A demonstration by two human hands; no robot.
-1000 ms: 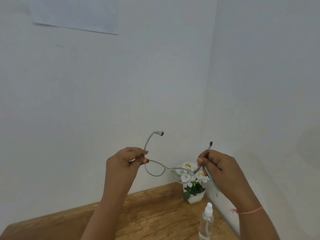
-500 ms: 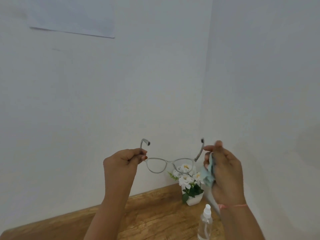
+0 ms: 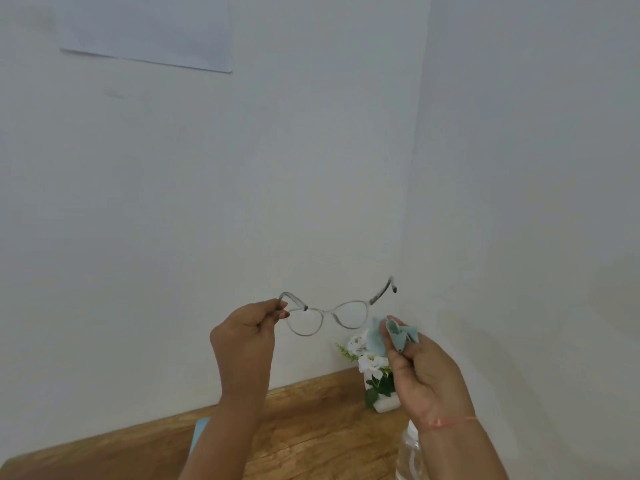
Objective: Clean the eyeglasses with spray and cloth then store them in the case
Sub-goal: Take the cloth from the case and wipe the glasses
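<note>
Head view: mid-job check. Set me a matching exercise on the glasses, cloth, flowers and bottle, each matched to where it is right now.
Things:
1. glasses
2. cloth
3. flowers
4. bottle

Places:
a. on the table, in the corner by the wall
b. held up in the air, pinched at one temple by the left hand
c. bunched in the right hand
d. at the bottom edge of the view, partly behind the right wrist

Pairs: 1-b, 2-c, 3-a, 4-d
</note>
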